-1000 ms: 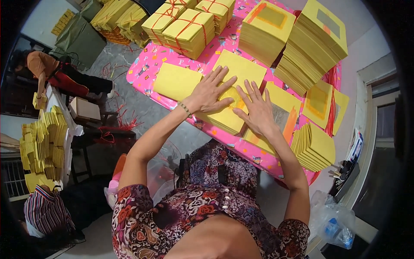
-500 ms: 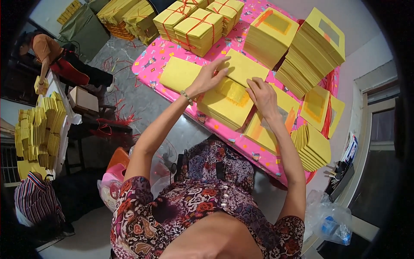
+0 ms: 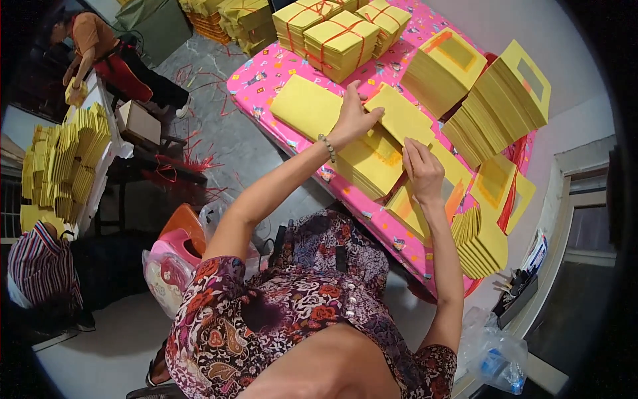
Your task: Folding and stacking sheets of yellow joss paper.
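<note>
A yellow paper envelope (image 3: 399, 120) lies on top of a yellow stack (image 3: 369, 163) at the table's near side. At the envelope's left end is my left hand (image 3: 355, 118), its fingers stretched apart and its thumb against the edge. My right hand (image 3: 424, 169) pinches the envelope's near right corner between thumb and fingers. An orange-yellow patch (image 3: 385, 151) shows on the stack just below the envelope. Left of my left hand lies another yellow stack (image 3: 306, 106). Beneath my right wrist sits a stack with an orange stripe (image 3: 454, 199).
Bundles tied with red string (image 3: 342, 43) stand at the back of the pink patterned table (image 3: 256, 76). Tall yellow stacks (image 3: 498, 100) lean at the right, above fanned envelopes (image 3: 480, 243). A person (image 3: 100, 50) works at another table on the left, beside yellow piles (image 3: 66, 163).
The whole view has shifted, with the table now further right. My left hand's fingers have spread wider and its thumb has come to the envelope's edge. My right fingers have drawn together at the corner.
</note>
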The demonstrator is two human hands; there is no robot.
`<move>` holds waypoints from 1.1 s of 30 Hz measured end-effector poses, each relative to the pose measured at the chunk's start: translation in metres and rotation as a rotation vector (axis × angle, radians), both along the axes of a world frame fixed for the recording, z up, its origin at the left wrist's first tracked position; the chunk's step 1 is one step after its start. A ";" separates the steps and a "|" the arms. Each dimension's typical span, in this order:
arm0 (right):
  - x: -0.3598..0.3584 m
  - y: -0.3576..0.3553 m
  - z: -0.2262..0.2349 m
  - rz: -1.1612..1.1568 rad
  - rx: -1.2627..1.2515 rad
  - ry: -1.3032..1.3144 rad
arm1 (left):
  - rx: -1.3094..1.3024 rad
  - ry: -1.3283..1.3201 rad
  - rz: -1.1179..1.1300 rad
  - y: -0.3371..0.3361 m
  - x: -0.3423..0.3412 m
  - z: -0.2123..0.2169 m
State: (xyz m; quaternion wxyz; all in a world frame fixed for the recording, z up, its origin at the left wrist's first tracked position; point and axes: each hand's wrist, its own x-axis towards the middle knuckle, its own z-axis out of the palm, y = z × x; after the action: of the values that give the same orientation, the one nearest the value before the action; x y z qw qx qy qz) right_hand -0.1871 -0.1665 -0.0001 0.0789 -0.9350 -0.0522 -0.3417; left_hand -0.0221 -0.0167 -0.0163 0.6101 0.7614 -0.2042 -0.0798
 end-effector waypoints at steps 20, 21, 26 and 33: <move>0.152 0.040 0.016 0.224 0.923 0.521 | -0.308 0.359 0.047 0.163 0.060 0.010; 0.157 0.049 0.015 0.185 0.790 0.540 | -0.215 0.377 0.048 0.171 0.063 0.006; 0.172 0.070 0.005 0.100 0.535 0.616 | -0.042 0.294 0.058 0.182 0.075 -0.023; 0.183 0.083 -0.004 0.024 0.265 0.723 | 0.156 0.142 0.102 0.183 0.095 -0.066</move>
State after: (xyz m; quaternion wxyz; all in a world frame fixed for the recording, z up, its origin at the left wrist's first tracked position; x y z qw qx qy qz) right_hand -0.0039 -0.0832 -0.0040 0.2163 -0.9762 0.0126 0.0071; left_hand 0.0729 0.1659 -0.0826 0.5652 0.8085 -0.1146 -0.1178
